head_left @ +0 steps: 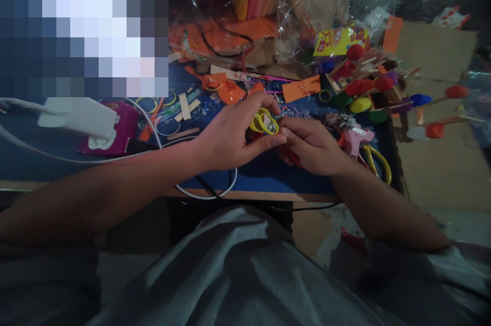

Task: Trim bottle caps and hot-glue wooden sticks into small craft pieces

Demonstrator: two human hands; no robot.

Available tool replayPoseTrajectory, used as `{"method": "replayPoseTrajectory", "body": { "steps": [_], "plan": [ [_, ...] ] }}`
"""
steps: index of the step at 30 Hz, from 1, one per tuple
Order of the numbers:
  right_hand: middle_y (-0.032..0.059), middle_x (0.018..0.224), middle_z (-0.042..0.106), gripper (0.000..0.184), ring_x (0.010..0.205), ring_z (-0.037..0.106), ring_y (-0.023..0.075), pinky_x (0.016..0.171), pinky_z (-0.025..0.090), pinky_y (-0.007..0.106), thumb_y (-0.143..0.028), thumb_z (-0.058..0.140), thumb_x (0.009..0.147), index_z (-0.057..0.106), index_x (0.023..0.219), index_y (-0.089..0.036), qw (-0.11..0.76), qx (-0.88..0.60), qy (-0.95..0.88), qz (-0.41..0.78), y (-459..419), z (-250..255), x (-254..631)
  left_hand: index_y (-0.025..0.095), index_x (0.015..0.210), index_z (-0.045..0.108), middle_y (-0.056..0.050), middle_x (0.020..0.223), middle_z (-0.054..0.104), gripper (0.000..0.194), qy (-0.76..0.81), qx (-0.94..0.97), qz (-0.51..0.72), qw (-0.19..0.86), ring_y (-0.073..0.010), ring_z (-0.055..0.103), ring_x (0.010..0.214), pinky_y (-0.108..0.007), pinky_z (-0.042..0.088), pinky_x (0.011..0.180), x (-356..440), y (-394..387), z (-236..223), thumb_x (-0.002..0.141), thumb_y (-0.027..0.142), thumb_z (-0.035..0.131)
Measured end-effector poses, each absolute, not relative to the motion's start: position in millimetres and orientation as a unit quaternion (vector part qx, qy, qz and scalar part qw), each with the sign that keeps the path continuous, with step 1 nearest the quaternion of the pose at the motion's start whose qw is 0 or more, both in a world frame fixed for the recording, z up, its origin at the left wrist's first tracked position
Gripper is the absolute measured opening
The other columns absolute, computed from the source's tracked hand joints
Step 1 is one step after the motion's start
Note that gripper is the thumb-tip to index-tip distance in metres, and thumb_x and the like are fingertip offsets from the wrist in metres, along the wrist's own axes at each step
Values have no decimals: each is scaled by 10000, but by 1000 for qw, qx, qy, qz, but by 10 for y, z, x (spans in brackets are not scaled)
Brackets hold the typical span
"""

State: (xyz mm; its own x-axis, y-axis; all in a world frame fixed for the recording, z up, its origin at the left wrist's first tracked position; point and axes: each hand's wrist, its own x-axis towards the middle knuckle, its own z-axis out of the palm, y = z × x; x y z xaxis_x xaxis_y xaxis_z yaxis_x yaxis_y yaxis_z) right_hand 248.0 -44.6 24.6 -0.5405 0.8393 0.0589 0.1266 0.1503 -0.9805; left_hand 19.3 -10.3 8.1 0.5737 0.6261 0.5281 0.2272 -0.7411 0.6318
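Note:
My left hand (233,134) is curled around a small yellow ring-shaped piece (268,122), with a second yellow loop beside it and something pale inside. Its thumb and fingertips reach toward my right hand (314,147). The right thumb and fingers are pinched together at the edge of the yellow piece, touching or nearly touching the left thumb. What lies in that pinch is too small to make out. Under the right hand shows part of a red object (294,157), mostly hidden. Both hands are above the front part of the blue tabletop (261,180).
A pink glue gun (356,139) and a yellow loop (378,163) lie right of my hands. Farther right are colourful rounded heads on sticks (360,86). Left are craft sticks (184,107), a magenta power socket (111,131) with a white plug, and cables. Orange scraps (301,89) lie behind.

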Motion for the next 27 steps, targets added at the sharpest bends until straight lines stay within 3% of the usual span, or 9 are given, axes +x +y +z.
{"method": "replayPoseTrajectory", "body": {
  "steps": [7, 12, 17, 27],
  "plan": [
    [-35, 568, 579, 522, 461, 501, 106, 439, 365, 250, -649, 674, 1081, 573, 786, -231, 319, -349, -691, 547, -454, 256, 2485, 245, 1211, 552, -86, 1128, 708, 523, 244, 847, 392, 264, -207, 694, 913, -376, 602, 836, 185, -99, 60, 1046, 736, 624],
    [-43, 546, 561, 543, 455, 462, 104, 438, 335, 253, -665, 661, 1083, 552, 768, -236, 315, -351, -696, 541, -449, 253, 2482, 257, 1289, 503, -106, 1202, 673, 596, 246, 838, 409, 263, -216, 672, 926, -385, 592, 810, 191, -110, 18, 1003, 751, 676],
    [-43, 551, 561, 541, 460, 493, 104, 436, 346, 250, -660, 642, 1095, 564, 771, -234, 312, -348, -701, 539, -445, 236, 2482, 264, 1206, 477, -72, 1093, 628, 484, 244, 838, 412, 262, -186, 623, 827, -359, 561, 742, 200, -93, -10, 1044, 682, 659],
    [-40, 591, 565, 545, 490, 505, 113, 468, 376, 261, -692, 681, 1057, 585, 787, -229, 305, -338, -715, 530, -454, 252, 2467, 256, 1060, 521, -23, 945, 625, 585, 255, 837, 388, 289, -163, 544, 730, -341, 495, 666, 188, -69, 53, 965, 807, 693]
  ]
}}
